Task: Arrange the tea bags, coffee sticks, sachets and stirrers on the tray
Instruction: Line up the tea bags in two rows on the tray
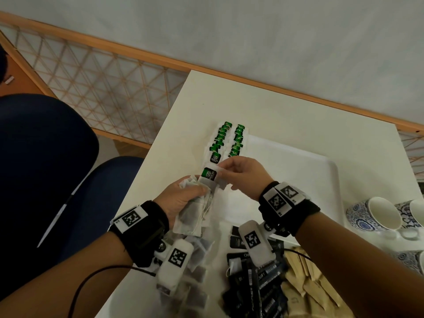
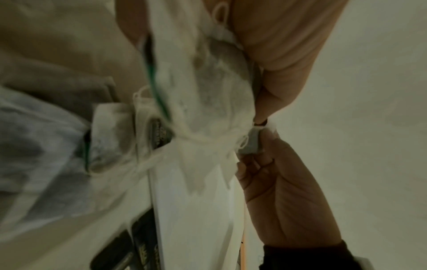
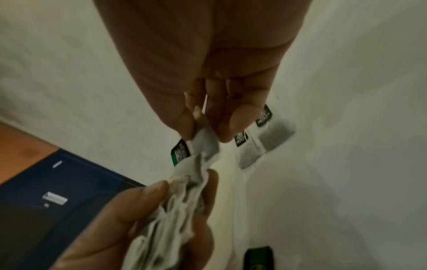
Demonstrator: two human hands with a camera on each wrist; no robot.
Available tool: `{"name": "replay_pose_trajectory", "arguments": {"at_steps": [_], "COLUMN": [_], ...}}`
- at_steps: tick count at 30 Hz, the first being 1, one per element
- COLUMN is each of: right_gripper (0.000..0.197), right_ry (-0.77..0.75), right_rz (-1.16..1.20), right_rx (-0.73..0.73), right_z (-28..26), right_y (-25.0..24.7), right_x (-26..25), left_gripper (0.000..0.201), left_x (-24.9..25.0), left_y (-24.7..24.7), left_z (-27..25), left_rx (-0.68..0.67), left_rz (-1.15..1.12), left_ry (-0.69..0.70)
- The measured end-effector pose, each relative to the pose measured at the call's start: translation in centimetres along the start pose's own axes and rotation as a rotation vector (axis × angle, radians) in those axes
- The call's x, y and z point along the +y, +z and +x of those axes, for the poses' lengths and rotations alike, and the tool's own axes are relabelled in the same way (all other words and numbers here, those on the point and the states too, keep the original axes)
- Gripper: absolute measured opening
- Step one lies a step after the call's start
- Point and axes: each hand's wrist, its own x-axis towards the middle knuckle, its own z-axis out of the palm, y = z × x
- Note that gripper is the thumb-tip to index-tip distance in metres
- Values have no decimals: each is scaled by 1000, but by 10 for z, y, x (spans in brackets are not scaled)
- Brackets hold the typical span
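My left hand [image 1: 183, 193] grips a bunch of white tea bags [image 1: 195, 216] with loose strings, low over the table. My right hand [image 1: 238, 173] pinches one tea bag with a green tag [image 1: 209, 173] at its top edge, still touching the bunch. In the right wrist view thumb and fingers pinch that tea bag [image 3: 204, 144] above the bunch [image 3: 166, 215]. Two rows of green-tagged tea bags [image 1: 227, 141] lie overlapping along the left edge of the white tray [image 1: 321, 171].
Near me on the table lie loose tea bags [image 1: 195, 278], black coffee sticks [image 1: 254, 292] and tan sachets [image 1: 305, 288]. Blue patterned cups [image 1: 376, 216] stand at the right. A blue chair [image 1: 46, 168] sits left of the table.
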Motion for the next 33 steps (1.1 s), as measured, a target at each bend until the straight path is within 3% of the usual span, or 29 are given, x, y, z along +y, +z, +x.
{"name": "replay_pose_trajectory", "arguments": {"at_steps": [5, 9, 12, 16, 25, 33], "right_gripper": [28, 13, 12, 12, 2, 17], "right_ry": [-51, -128, -177, -95, -31, -4], "right_rz": [-171, -376, -478, -556, -440, -405], "right_rx": [-132, -82, -17, 22, -118, 4], "right_z": [-2, 0, 5, 11, 27, 59], "right_y": [0, -1, -4, -9, 6, 8], "right_x": [-4, -7, -3, 5, -1, 1], "left_gripper": [20, 22, 16, 20, 13, 32], "left_x": [3, 6, 6, 8, 23, 22], "left_y": [-5, -7, -14, -23, -39, -46], "left_z": [-1, 0, 0, 0, 7, 11], "left_rx": [16, 23, 63, 90, 237, 252], "left_rz": [149, 265, 241, 172, -48, -42], "left_ry": [9, -1, 1, 14, 75, 1]}}
